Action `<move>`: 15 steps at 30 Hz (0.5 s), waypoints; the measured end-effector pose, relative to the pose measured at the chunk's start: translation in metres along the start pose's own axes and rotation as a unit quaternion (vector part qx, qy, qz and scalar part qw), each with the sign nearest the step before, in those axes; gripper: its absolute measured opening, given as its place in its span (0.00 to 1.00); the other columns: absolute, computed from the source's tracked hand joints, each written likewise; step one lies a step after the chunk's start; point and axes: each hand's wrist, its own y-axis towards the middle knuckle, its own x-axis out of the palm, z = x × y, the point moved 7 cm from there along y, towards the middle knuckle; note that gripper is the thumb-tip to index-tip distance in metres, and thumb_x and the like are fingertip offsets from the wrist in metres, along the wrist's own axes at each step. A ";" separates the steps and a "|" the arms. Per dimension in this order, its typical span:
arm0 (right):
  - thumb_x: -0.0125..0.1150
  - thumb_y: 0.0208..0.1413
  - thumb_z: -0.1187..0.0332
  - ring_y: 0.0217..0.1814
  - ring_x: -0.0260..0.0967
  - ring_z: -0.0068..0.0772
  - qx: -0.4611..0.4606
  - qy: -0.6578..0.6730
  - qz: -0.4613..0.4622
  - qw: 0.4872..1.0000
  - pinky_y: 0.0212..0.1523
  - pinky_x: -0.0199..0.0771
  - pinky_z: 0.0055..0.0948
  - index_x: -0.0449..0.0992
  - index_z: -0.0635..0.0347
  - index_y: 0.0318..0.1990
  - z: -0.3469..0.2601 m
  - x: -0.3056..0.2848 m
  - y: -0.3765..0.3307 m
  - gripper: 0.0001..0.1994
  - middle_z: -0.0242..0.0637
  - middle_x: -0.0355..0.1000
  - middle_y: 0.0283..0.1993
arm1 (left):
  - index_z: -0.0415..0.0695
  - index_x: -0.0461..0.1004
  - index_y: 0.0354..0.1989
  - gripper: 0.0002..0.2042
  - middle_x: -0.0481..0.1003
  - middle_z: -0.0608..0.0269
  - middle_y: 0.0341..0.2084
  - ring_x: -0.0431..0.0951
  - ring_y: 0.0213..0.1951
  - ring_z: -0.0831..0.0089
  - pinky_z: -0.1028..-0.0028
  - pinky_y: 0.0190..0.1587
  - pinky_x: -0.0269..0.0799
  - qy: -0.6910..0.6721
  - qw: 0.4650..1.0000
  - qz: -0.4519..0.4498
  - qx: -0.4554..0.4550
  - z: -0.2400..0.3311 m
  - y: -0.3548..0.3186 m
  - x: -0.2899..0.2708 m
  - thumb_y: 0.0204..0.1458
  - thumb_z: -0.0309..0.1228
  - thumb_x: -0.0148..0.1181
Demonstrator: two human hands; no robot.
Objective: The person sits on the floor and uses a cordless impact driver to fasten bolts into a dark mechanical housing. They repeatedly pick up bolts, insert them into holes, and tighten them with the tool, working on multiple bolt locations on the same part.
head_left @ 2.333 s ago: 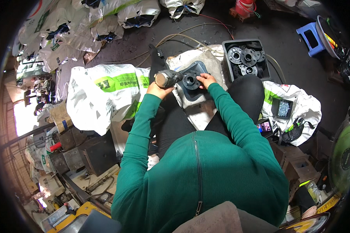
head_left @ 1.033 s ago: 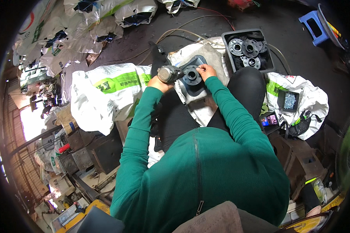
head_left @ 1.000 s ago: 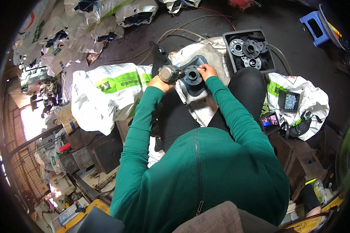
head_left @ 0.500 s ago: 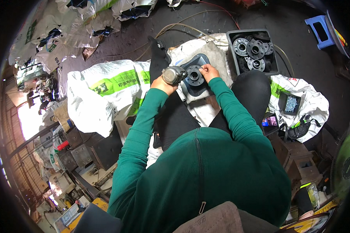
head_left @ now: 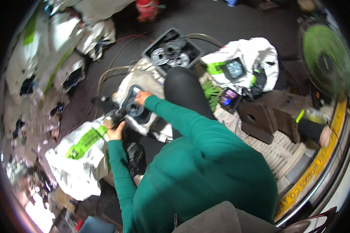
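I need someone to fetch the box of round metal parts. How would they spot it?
Start at the person's black-clad knee and look just beyond it on the dark floor. There sits a shallow black tray holding grey ring-shaped discs. Its neighbours are soft white sacks; only it is rigid and square-edged.

Green sleeves [head_left: 175,120] – plain, long. White sack [head_left: 79,155] with bright green stripe. Dark grey moulded part [head_left: 136,108] on white cloth. Black tray [head_left: 173,50] holding silver-grey discs. Green fan [head_left: 326,54]. Yellow edge strip [head_left: 319,171] – dark lettering. Floor near black.
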 end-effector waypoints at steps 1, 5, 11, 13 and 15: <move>0.62 0.43 0.55 0.44 0.70 0.46 0.009 -0.007 -0.006 1.000 0.47 0.67 0.39 0.72 0.57 0.37 0.001 -0.001 -0.005 0.18 0.45 0.73 0.38 | 0.37 0.73 0.39 0.19 0.76 0.60 0.33 0.75 0.36 0.68 0.71 0.43 0.69 -0.084 0.990 -0.028 -0.106 -0.014 -0.002 0.007 0.38 0.29 0.68; 0.59 0.47 0.54 0.43 0.69 0.47 0.012 0.001 -0.023 1.000 0.45 0.67 0.39 0.71 0.57 0.37 0.002 -0.006 -0.007 0.17 0.46 0.73 0.37 | 0.36 0.74 0.37 0.19 0.76 0.55 0.34 0.76 0.37 0.66 0.70 0.42 0.69 0.179 0.983 -0.031 -0.009 0.010 0.007 0.005 0.36 0.32 0.69; 0.61 0.45 0.55 0.40 0.69 0.49 -0.053 -0.016 0.024 0.998 0.41 0.67 0.41 0.70 0.61 0.33 0.002 -0.006 0.000 0.17 0.48 0.72 0.34 | 0.37 0.72 0.41 0.21 0.76 0.57 0.30 0.75 0.34 0.66 0.70 0.42 0.69 -0.014 0.955 -0.024 -0.296 0.004 -0.004 0.003 0.37 0.32 0.69; 0.62 0.45 0.57 0.41 0.69 0.49 -0.052 -0.008 0.028 0.998 0.43 0.67 0.40 0.70 0.61 0.35 0.004 -0.006 -0.001 0.17 0.46 0.72 0.35 | 0.36 0.71 0.42 0.25 0.75 0.56 0.34 0.74 0.38 0.69 0.72 0.44 0.68 -0.017 0.981 -0.011 -0.192 0.026 -0.008 0.008 0.36 0.37 0.70; 0.62 0.46 0.59 0.42 0.69 0.49 -0.049 -0.001 0.035 0.998 0.44 0.67 0.40 0.69 0.60 0.38 0.002 -0.010 -0.008 0.17 0.46 0.72 0.37 | 0.35 0.69 0.44 0.26 0.75 0.59 0.35 0.73 0.39 0.70 0.73 0.44 0.67 0.064 0.995 -0.051 -0.055 0.052 -0.010 0.010 0.36 0.32 0.70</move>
